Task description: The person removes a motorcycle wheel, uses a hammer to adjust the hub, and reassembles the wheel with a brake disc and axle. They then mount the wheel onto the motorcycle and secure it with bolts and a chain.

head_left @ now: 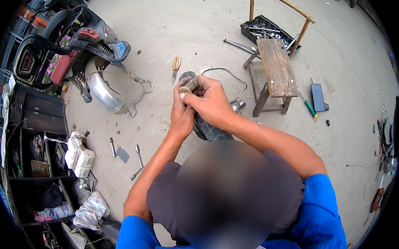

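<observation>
My left hand [182, 112] and my right hand [209, 98] meet in front of me, over a black knobbly tyre [213, 130]. Between their fingertips is a small round brass-coloured ring [185, 90], and both hands are closed on it. My fingers cover part of it, so its full shape is hidden. Just beyond the fingers a dark grey rounded part [187, 75] shows. A metal cylindrical fitting [238, 105] lies right of the tyre, close to my right wrist. A black cable [230, 72] curves across the ground nearby.
Yellow-handled pliers [176, 66] lie ahead. A wooden stool [275, 67] stands right, before a black toolbox [266, 29]. A phone [317, 97] and screwdriver [310, 109] lie further right. At left are a partly dismantled scooter [107, 91], a Y-shaped wrench [138, 159] and black shelving [36, 182].
</observation>
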Demonstrator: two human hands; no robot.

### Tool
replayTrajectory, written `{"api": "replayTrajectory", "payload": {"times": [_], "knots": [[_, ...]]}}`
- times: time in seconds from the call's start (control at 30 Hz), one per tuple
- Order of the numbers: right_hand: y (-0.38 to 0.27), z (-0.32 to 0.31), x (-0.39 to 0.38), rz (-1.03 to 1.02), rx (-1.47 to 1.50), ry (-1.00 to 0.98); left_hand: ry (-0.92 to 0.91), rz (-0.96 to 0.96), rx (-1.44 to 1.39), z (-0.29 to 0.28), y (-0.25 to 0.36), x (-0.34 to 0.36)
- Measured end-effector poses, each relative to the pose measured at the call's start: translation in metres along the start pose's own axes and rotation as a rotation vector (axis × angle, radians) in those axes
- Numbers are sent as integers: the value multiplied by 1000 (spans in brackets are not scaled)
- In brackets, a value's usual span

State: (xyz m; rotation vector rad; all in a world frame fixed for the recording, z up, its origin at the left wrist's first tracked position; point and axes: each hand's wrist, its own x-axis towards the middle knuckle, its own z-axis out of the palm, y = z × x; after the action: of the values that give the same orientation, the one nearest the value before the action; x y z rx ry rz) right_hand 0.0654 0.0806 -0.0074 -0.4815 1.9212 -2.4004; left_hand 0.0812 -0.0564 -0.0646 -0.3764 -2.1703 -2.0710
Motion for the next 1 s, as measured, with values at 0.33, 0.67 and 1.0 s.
{"api": "replayTrajectory", "payload": {"times": [0.33, 0.67, 1.0], "knots": [[11, 26, -13, -285, -378, 28, 33, -48, -176, -13, 30, -7], [19, 27, -13, -482, -746, -19, 150, -41, -583, -40, 37, -19], [14, 19, -7, -581, -870, -44, 303, 24, 103, -20, 60, -30]]}}
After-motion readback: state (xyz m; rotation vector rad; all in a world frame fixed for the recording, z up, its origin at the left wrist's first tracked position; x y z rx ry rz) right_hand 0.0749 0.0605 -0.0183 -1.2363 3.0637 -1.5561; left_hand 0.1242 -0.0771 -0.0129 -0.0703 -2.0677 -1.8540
